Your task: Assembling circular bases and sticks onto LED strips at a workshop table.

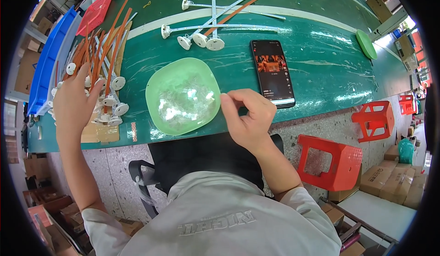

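From where I stand, the left hand is at nine o'clock from the green bowl, over a pile of strips with white round ends. Its thumb and forefinger stand apart; I can't tell whether the fingertips grip a strip. At the bowl's three o'clock rim, the right hand pinches thumb to forefinger, anything between too small to see. Glare blurs the bowl's clear bits.

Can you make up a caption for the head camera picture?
Left hand at a pile of strips with white discs, right hand pinched beside a green bowl of clear pieces.
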{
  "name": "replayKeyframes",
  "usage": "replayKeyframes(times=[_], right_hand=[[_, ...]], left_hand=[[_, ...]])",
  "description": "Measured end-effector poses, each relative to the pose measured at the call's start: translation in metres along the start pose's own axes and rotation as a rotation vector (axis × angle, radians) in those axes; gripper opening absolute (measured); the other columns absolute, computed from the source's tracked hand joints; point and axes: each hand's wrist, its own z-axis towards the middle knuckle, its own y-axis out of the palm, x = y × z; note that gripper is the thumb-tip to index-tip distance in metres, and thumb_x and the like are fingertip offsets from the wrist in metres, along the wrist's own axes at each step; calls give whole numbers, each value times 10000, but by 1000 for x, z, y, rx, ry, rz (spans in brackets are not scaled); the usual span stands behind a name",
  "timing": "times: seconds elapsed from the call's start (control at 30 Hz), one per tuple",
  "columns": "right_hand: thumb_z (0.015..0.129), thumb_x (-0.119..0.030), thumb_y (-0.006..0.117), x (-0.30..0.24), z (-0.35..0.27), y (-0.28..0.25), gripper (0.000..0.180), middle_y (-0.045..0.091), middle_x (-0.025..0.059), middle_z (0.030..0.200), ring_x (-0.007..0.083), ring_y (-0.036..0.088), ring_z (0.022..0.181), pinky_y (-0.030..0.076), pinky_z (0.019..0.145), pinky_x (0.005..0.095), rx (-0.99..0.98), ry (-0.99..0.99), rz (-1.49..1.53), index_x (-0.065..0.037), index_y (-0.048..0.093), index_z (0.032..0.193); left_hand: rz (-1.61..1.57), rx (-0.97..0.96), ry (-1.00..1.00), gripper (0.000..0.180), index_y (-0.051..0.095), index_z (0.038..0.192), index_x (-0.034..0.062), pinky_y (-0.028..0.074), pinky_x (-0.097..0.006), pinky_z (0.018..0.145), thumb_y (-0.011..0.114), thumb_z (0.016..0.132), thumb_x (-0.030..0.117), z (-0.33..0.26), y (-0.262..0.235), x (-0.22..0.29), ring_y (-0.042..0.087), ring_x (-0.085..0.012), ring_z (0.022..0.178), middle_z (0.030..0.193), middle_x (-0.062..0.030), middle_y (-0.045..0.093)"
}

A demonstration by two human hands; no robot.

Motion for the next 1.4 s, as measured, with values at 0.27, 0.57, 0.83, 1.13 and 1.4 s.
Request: replayKeyframes(times=[0.27, 0.57, 0.83, 1.13, 1.4], right_hand=[[843, -8, 658, 4, -5, -2, 82, 643, 81, 657, 177, 596, 516, 439, 491, 256, -18, -47, -78, 9, 623, 771], [745, -12, 760, 4, -5, 6, 206, 570, 31, 568, 162, 564, 448, 392, 422, 268, -167, -282, -169, -67, 568, 697], [719, -7, 778, -13, 1, 9, 197, 606, 42, 648, 187, 581, 506, 427, 454, 274, -111, -316, -81, -68, 591, 727], [735, -5, 759, -74, -1, 36, 271, 616, 85, 980, 232, 630, 806, 491, 564, 272, -278, -378, 279, -54, 695, 994], [738, -15, 714, -92, -44, 38, 190, 632, 133, 920, 261, 630, 779, 517, 577, 309, -386, -307, 491, -34, 683, 924]], left_hand=[[-172, 198, 426, 387, 592, 1240, 83, 538, -429, 774, 660, 878, 204, 57, 35, 51, 663, -339, 921, 1074, -143, 669], [-275, 208, 604, 535, 465, 1386, 49, 466, -433, 972, 630, 880, 102, 117, 99, 95, 568, -355, 1148, 1320, -203, 545], [-632, -19, 522, 369, 614, 1190, -35, 511, -364, 880, 677, 839, 60, 96, 62, 79, 643, -272, 962, 1081, -180, 654], [-1494, 297, 109, 346, 661, 928, -39, 495, -323, 650, 732, 756, 253, -103, 39, 94, 646, -237, 712, 809, -121, 673], [-1911, 351, -65, 485, 603, 1067, -48, 501, -332, 672, 635, 912, 410, -192, 44, 110, 635, -255, 812, 963, -184, 649]])
